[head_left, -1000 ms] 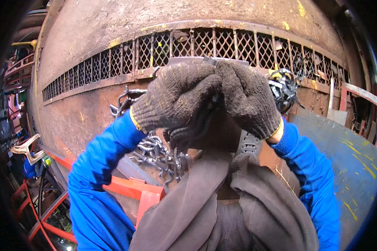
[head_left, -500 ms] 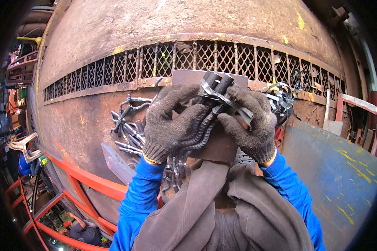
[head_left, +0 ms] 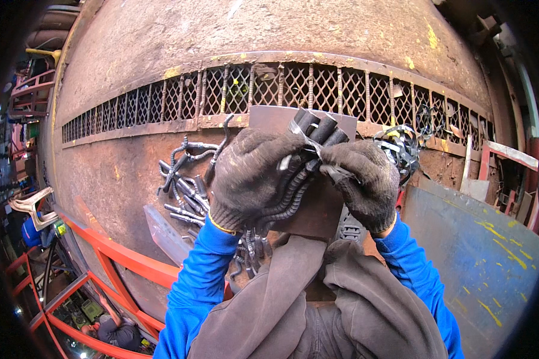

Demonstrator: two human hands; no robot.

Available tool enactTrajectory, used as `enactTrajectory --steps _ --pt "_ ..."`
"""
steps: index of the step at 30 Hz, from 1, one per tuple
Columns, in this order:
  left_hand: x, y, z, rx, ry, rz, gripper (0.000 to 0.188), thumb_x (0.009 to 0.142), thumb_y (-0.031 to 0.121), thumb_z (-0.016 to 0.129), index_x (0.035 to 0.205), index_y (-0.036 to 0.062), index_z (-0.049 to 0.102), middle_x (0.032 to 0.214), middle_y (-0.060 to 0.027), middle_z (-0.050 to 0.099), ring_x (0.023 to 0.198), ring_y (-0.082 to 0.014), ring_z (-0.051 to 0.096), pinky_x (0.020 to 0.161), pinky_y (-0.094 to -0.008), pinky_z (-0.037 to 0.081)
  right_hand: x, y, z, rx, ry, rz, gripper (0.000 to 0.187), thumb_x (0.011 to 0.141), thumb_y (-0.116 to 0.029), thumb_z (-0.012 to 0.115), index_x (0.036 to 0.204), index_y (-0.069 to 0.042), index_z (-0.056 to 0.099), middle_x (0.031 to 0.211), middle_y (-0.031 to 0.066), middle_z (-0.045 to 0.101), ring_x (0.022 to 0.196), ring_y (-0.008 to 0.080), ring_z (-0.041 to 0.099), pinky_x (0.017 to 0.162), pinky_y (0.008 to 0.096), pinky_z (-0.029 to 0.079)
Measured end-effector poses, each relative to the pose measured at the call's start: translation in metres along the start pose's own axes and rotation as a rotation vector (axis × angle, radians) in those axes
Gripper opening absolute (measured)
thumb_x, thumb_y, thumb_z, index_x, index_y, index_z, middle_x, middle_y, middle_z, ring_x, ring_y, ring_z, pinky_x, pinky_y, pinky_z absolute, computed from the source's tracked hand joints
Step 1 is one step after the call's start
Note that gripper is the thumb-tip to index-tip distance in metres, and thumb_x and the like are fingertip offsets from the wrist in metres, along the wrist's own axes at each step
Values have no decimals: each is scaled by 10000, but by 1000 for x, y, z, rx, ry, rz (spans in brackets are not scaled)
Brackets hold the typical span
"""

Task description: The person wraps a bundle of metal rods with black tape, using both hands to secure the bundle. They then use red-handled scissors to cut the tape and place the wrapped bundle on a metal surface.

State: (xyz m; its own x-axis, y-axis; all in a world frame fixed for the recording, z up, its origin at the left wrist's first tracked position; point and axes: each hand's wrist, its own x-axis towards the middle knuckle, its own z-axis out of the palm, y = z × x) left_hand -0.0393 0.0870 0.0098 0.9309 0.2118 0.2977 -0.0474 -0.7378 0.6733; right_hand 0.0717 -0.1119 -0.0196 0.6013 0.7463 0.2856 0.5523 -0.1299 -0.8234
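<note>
A bundle of dark ribbed metal rods (head_left: 298,194) with smooth black cylindrical ends leans on a flat brown plate (head_left: 317,218) in front of me. A thin shiny strap (head_left: 310,143) runs around the bundle below those ends. My left hand (head_left: 248,170), in a grey knit glove, is closed at the left side of the bundle; a shiny bit of strap shows between its fingers. My right hand (head_left: 365,179), gloved alike, pinches the strap on the bundle's right side. The fingertips of both hands nearly meet over the rods and hide part of the strap.
Loose bent rods (head_left: 188,194) lie in a pile to the left. Tangled strapping (head_left: 398,149) sits at the right by a long mesh grating (head_left: 323,87). A red-orange rail frame (head_left: 138,263) stands at lower left, with another person (head_left: 117,332) beyond. A grey sheet (head_left: 479,257) is at right.
Both hands have drawn closer together and their fingers have closed at the strap. The strap's loose end, which stuck out beside my right hand, is now mostly hidden in the grip.
</note>
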Motion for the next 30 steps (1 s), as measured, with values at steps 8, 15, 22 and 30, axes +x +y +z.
enactTrajectory --steps 8,15,22,30 --pt "2 -9 8 -259 -97 -45 196 940 101 654 1125 41 685 1011 -151 723 905 -281 716 808 -364 568 0 9 10 364 -13 -2 229 925 -53 659 1151 -58 695 1162 175 693 1105 319 671 967 415 525" --pt "7 5 12 -769 -106 -588 182 1024 149 559 1025 -14 640 888 -97 686 817 -196 667 719 -342 540 -2 -7 17 857 52 431 171 1037 -135 559 1124 -2 620 1010 108 691 919 203 657 812 347 520" --pt "14 0 17 -249 -158 -243 210 829 120 728 984 24 624 824 -154 582 719 -384 599 647 -432 484 3 -11 31 354 231 299 122 979 -140 636 973 -20 651 759 95 643 664 184 618 617 342 494" --pt "3 0 30 -305 -33 -223 415 833 104 730 1226 8 639 1121 -202 705 995 -341 712 820 -375 559 -2 -1 36 318 182 160 91 896 -88 720 959 -29 692 881 151 702 798 321 695 715 393 543"
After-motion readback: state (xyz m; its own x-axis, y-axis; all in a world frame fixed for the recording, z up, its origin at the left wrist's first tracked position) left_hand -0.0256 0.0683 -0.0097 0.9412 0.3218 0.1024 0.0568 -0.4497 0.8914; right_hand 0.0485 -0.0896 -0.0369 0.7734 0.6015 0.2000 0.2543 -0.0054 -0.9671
